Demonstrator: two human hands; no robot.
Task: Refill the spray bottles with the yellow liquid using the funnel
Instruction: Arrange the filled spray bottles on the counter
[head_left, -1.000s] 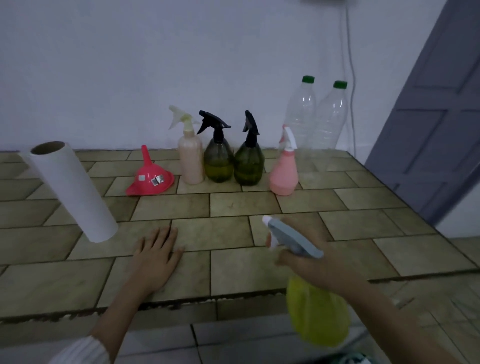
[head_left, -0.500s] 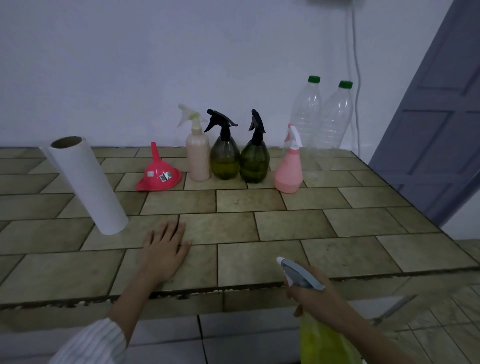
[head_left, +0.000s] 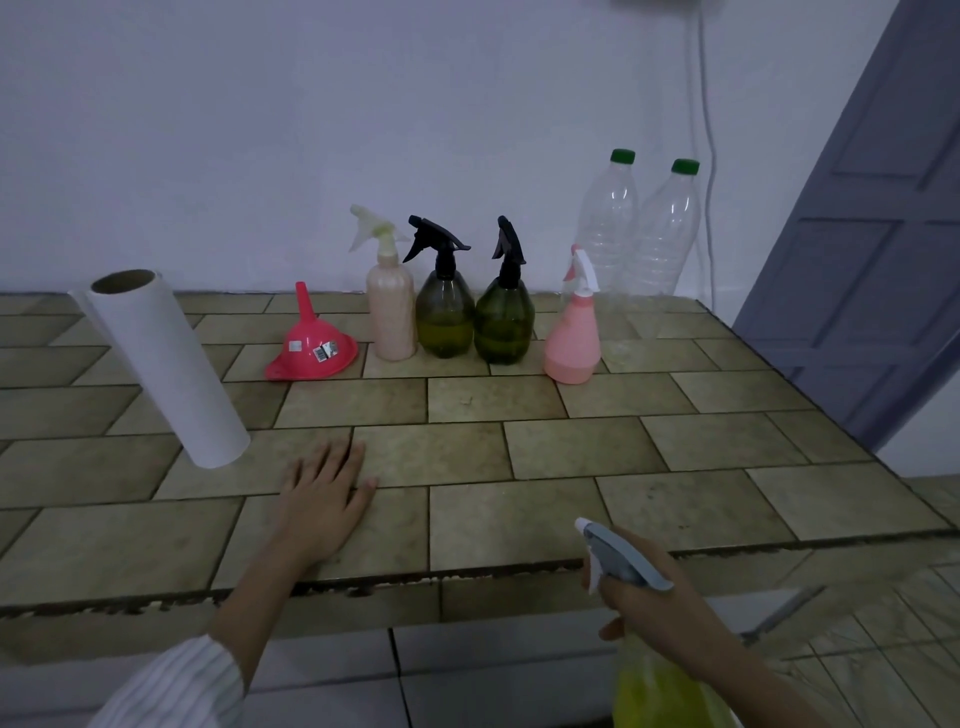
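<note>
1. White wall (head_left: 260, 130) stands behind a tiled counter (head_left: 571, 452); a grey door (head_left: 872, 249) is right of the counter.
2. A paper roll (head_left: 166, 369) stands tilted in the view, left of the funnel.
3. Two clear bottles (head_left: 639, 228) with green caps stand against the wall, right of and behind the funnel; they touch each other.
4. A yellow bottle (head_left: 654, 686) with a grey spray head is below the counter edge, well in front of the funnel and to its right. The right hand (head_left: 649, 603) grips its neck, with the fingers curled around it.
5. Four spray bottles stand in a row just right of the funnel: a beige bottle (head_left: 390, 312) nearest, then two dark green bottles (head_left: 475, 317) with yellow liquid in the lower part and black heads, then a pink bottle (head_left: 572, 343) farthest.
6. The left hand (head_left: 322, 499) rests flat on the counter, in front of the funnel, with straight spread fingers; it holds nothing.
7. The red funnel (head_left: 311, 348) lies mouth down on the counter with the spout up, near the wall; stickers are on its side.
</note>
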